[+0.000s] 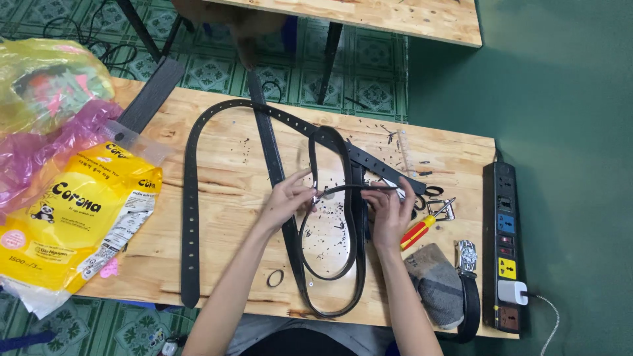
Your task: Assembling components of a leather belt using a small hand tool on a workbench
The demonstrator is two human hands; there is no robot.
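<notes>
My left hand (285, 198) and right hand (389, 211) pinch a black belt (330, 198) stretched between them, just above the surface (224, 198). Its loose loops below my hands could snag the screwdriver (417, 233) beside my right hand.

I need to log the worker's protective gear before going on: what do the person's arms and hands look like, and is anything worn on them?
Both arms are bare from the bottom edge of the frame to the fingertips; no sleeves show. The left hand and right hand wear no gloves. No watch, bracelet or ring is visible on either, though fine detail is too small to rule out.
</notes>
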